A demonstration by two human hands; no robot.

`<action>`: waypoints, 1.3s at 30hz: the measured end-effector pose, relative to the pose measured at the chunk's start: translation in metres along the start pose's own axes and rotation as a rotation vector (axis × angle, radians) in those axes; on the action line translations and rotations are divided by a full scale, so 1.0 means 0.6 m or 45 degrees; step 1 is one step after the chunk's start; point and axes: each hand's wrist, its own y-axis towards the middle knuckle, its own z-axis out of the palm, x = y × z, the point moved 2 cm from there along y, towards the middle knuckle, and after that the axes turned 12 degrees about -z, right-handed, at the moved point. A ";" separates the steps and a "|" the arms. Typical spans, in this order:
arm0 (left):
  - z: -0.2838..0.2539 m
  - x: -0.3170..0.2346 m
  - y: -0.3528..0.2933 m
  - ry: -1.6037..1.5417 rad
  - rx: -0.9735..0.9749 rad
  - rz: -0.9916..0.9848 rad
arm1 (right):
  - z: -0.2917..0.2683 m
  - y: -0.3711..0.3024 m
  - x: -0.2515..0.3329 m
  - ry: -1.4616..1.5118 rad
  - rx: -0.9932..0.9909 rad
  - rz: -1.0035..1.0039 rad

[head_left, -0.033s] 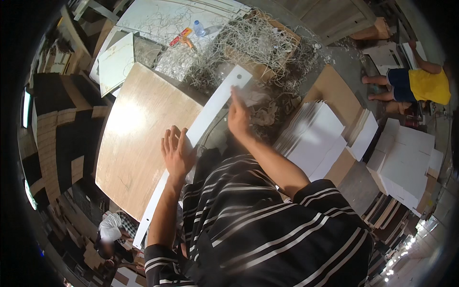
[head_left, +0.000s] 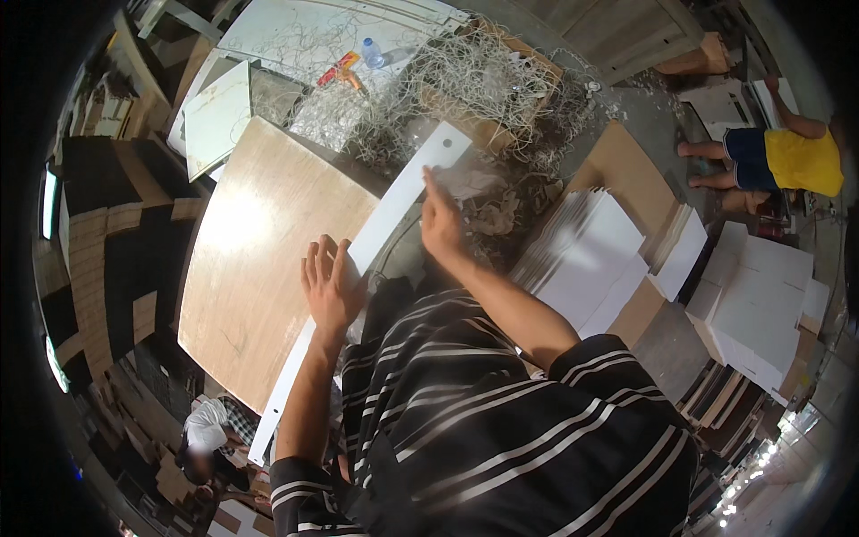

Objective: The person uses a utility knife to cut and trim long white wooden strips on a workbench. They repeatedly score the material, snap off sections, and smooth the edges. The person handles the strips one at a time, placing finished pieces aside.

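Note:
A long white strip (head_left: 386,229) with a hole near its end lies along the near edge of a pale wood-grain board (head_left: 264,259). My left hand (head_left: 331,285) rests across the strip, its fingers slightly spread and lying on the board. At the strip's upper part, my right hand (head_left: 443,222) reaches in with its index finger stretched out to the strip's edge. Its other fingers are partly hidden and a little blurred. Neither hand grips anything that I can see.
Tangled pale shavings (head_left: 483,85) lie beyond the strip, near an orange-handled tool (head_left: 349,76) and a plastic bottle (head_left: 371,54). To the right are stacked white panels (head_left: 591,259) and a white carton (head_left: 756,295). A person in yellow (head_left: 801,159) stands far right; another person (head_left: 210,430) is lower left.
My right hand has shifted slightly left and down along the strip's edge. My left hand, the strip and the board stay in place.

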 end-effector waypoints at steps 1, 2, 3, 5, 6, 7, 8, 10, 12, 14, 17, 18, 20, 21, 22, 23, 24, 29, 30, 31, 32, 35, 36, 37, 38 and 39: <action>0.000 0.001 0.000 0.005 0.005 -0.002 | -0.001 0.003 0.001 0.032 0.029 0.031; 0.000 0.000 0.001 0.009 0.008 -0.002 | -0.003 0.007 -0.001 0.075 0.162 0.072; 0.001 0.000 0.001 0.013 0.008 -0.001 | -0.008 0.007 0.000 0.139 0.321 0.122; 0.002 0.000 0.001 0.023 0.010 0.001 | -0.027 0.027 -0.009 0.073 0.171 -0.006; 0.002 0.000 0.001 0.015 0.000 0.007 | -0.033 0.033 -0.014 0.012 0.114 0.075; 0.002 0.000 0.001 0.007 -0.010 0.009 | -0.040 0.034 -0.016 -0.058 -0.005 0.193; 0.002 0.000 0.000 0.001 -0.020 0.011 | -0.040 0.037 -0.011 -0.046 -0.021 0.115; 0.000 0.000 0.000 0.012 -0.009 0.000 | -0.036 0.034 -0.001 -0.014 0.186 0.066; -0.001 0.000 0.003 0.014 -0.009 -0.002 | -0.036 0.033 0.009 0.116 0.400 -0.073; -0.004 -0.002 0.002 0.009 0.005 0.000 | -0.041 0.034 0.005 0.329 0.621 -0.029; -0.004 -0.003 0.003 0.011 0.011 -0.018 | -0.053 0.050 -0.010 0.232 0.522 0.083; -0.003 -0.003 0.004 0.000 0.000 -0.013 | -0.057 0.053 -0.019 0.094 0.523 0.278; -0.002 -0.001 0.000 -0.014 -0.006 -0.009 | -0.048 0.049 -0.003 0.066 0.235 0.300; -0.002 0.000 -0.001 -0.012 -0.005 -0.011 | -0.033 0.041 0.021 0.045 0.134 0.111; -0.001 0.001 0.000 -0.011 -0.012 -0.008 | -0.022 0.031 0.042 0.041 0.212 -0.027; -0.002 0.002 0.000 -0.008 -0.018 -0.006 | -0.013 0.022 0.060 0.057 0.300 -0.187; -0.001 0.003 0.001 -0.015 -0.005 -0.010 | -0.007 0.004 0.066 0.076 0.721 0.122; 0.002 0.004 0.000 -0.022 0.016 -0.025 | -0.043 0.039 0.017 0.267 0.450 0.284; 0.002 0.005 0.000 -0.041 0.011 -0.031 | -0.049 0.048 0.009 0.087 0.311 0.155; 0.004 0.006 -0.001 -0.031 0.019 -0.039 | -0.053 0.051 0.007 -0.076 0.127 0.077; 0.007 0.006 -0.003 -0.037 0.017 -0.045 | -0.044 0.042 0.013 -0.049 0.206 0.097; 0.011 0.011 -0.005 -0.075 0.018 -0.040 | 0.009 -0.019 0.079 0.082 0.277 -0.031; 0.013 0.013 -0.004 -0.105 0.007 -0.024 | 0.023 -0.049 0.105 0.160 0.427 0.026; 0.013 0.016 -0.002 -0.151 -0.009 -0.002 | 0.034 -0.072 0.123 0.250 0.580 0.046; 0.015 0.017 -0.001 -0.147 -0.039 0.030 | 0.040 -0.083 0.130 0.255 0.603 0.025; 0.013 0.025 -0.005 -0.180 -0.010 0.043 | 0.040 -0.089 0.133 0.272 0.638 0.001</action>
